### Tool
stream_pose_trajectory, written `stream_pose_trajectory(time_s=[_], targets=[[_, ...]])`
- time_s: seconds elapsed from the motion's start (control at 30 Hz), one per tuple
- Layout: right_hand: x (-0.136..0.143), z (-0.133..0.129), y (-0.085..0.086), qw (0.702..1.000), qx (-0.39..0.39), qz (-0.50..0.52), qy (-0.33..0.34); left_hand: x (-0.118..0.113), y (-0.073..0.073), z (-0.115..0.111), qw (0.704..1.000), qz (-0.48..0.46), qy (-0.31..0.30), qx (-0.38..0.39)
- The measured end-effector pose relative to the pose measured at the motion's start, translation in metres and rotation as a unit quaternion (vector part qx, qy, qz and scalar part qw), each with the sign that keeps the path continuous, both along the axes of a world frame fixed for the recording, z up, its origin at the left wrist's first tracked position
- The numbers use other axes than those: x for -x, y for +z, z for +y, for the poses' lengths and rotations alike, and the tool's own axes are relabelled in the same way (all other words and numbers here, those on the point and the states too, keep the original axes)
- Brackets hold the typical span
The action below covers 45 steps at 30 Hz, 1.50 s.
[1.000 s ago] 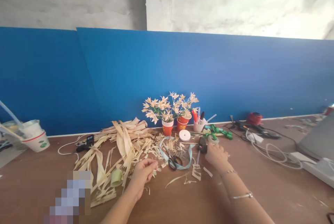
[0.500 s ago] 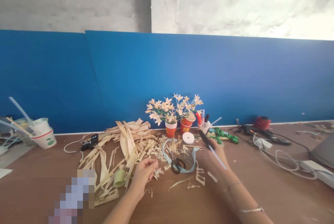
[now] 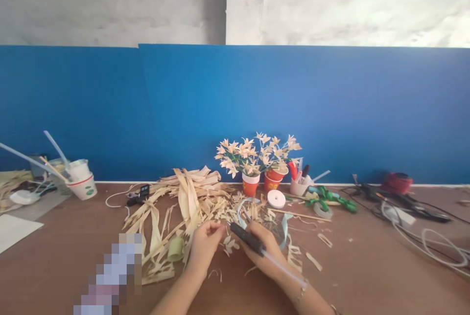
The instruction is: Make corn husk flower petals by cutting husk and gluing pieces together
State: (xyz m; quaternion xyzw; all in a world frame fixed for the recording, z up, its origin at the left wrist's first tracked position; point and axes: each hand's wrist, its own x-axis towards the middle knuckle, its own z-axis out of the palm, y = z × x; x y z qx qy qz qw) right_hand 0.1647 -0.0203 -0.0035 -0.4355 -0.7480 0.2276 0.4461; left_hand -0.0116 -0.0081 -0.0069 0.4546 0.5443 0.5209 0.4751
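Observation:
My right hand (image 3: 266, 249) is closed around a black hot glue gun (image 3: 247, 239), and a long translucent glue stick trails from its back end over my wrist. Its tip points at the fingers of my left hand (image 3: 207, 244). Those fingers are pinched together; whatever sits between them is too small to make out. Just below the two hands lies a pale husk flower (image 3: 230, 245) on the table. Pale blue ribbon (image 3: 284, 231) curls behind my right hand, which partly hides it. Dried corn husks (image 3: 187, 197) are heaped beyond my left hand.
Husk flowers (image 3: 242, 151) stand in red paper cups (image 3: 250, 188) by the blue partition (image 3: 183, 109). A white tape roll (image 3: 276, 199), a pen cup (image 3: 299, 187) and green stems (image 3: 325, 200) are nearby. Cables (image 3: 426, 251) lie right; a green tube (image 3: 175, 250) and a paper cup (image 3: 83, 187) left.
My right hand has brought the glue gun left and nearer, from beside the pen cup to my left fingertips. My left hand stays pinched. The view has swung slightly left.

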Motion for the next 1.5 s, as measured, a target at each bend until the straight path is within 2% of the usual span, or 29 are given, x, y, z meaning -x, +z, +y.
stream_pose_trajectory(time_s=[0.43,1.5], targets=[[0.003,0.0,-0.006,0.999,0.012,-0.029,-0.01,-0.004,0.015,-0.011,1.0,0.023,0.006,0.011],[0.003,0.001,-0.008,0.997,-0.007,-0.069,-0.03,-0.006,0.015,-0.012,1.0,-0.007,-0.004,0.017]])
